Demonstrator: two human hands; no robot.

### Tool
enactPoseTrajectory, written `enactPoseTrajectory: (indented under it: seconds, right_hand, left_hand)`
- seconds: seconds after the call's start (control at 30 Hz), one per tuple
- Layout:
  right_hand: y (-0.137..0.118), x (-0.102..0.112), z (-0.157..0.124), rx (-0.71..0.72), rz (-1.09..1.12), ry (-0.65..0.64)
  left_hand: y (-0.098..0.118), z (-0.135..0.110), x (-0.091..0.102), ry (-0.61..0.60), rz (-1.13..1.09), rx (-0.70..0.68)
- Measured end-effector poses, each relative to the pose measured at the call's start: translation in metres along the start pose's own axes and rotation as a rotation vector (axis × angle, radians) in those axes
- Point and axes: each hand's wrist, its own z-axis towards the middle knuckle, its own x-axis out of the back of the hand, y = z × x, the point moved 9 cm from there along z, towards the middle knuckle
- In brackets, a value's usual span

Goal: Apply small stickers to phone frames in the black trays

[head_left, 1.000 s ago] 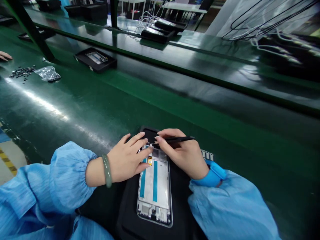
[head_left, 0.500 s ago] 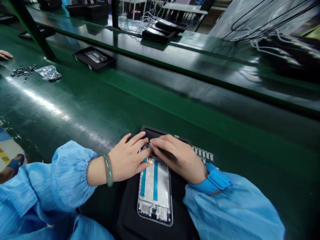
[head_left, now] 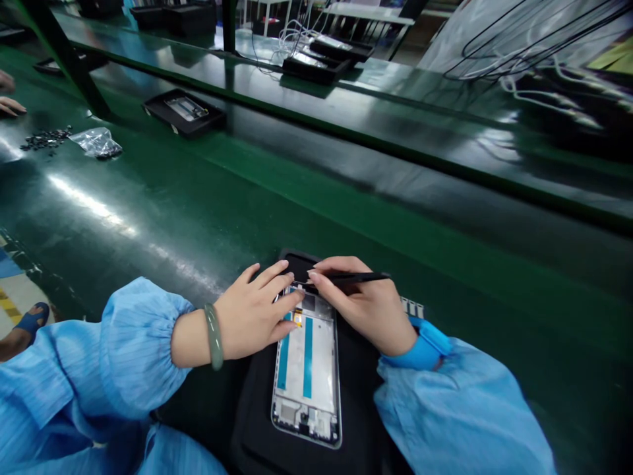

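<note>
A phone frame point(head_left: 321, 369) with a silvery inner face and two blue-green strips lies in a black tray point(head_left: 257, 422) in front of me. My left hand point(head_left: 254, 310) rests over its upper left edge, fingers spread, with thumb and fingertips on the frame. In my right hand point(head_left: 366, 303) a slim black tool, which looks like tweezers point(head_left: 353, 277), is pinched between thumb and fingers. Its tip points left at the frame's top end, near my left fingertips. What the tip touches is too small to tell. A small yellow flex piece point(head_left: 297, 319) shows beside my left thumb.
Small metal pieces point(head_left: 411, 307) lie in rows right of the tray, partly behind my right hand. Farther left are another black tray point(head_left: 184, 112) with a phone frame, a clear plastic bag point(head_left: 97, 142), scattered black parts point(head_left: 45, 138) and another person's hand point(head_left: 10, 105). A raised shelf point(head_left: 346, 115) runs behind.
My right hand has turned and shifted slightly right, and the tweezers now lie flatter, their rear end pointing right. More of the frame's top shows. My left hand stays in place.
</note>
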Motion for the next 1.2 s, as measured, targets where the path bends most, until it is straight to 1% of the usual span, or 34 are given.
enactPoseTrajectory:
  seconds: [0.13,0.27,0.33,0.43,0.5,0.57,0.67,0.73,0.87,0.97,1.03,1.1,1.2]
  right_hand:
    - [-0.002,-0.003,0.003,0.003,-0.021,-0.031]
    - [-0.003,-0.004,0.005,-0.004,0.018,-0.015]
    - [-0.001,0.002,0.005,-0.025,0.065,0.043]
    - [0.008,0.018,0.001,-0.114,0.109,0.181]
    - [0.012,0.022,-0.001,-0.152,0.105,0.210]
    - [0.013,0.019,-0.003,-0.142,0.086,0.169]
    - [0.011,0.010,-0.003,-0.087,0.046,0.088]
    - [0.009,0.005,-0.003,-0.059,0.037,0.058]
    - [0.006,0.003,-0.002,-0.046,0.041,0.036]
    - [0.007,0.005,-0.003,-0.052,0.028,0.060]
    - [0.013,0.007,-0.004,-0.087,0.044,0.092]
    - [0.021,0.008,-0.006,-0.155,0.111,0.133]
    - [0.034,0.006,-0.008,-0.258,0.260,0.177]
  left_hand:
    - [0.000,0.000,-0.001,-0.007,-0.005,0.006]
    - [0.000,0.000,0.000,-0.008,-0.007,0.003]
    - [-0.001,0.000,0.000,-0.005,-0.006,0.002]
    - [-0.001,0.000,0.000,0.000,-0.005,-0.004]
    - [-0.001,0.000,0.000,0.001,-0.006,-0.006]
    - [-0.001,0.000,0.000,0.000,-0.008,-0.003]
    - [-0.001,0.000,0.000,-0.006,-0.011,0.002]
    - [-0.001,0.000,0.001,-0.004,-0.008,0.002]
    - [-0.001,0.000,0.001,0.009,0.002,-0.004]
    - [-0.001,0.000,0.001,0.016,-0.004,-0.006]
    - [-0.002,0.000,0.002,0.025,-0.025,-0.014]
    - [-0.004,0.003,0.005,0.043,-0.063,-0.012]
    - [-0.014,0.012,0.009,0.071,-0.101,0.046]
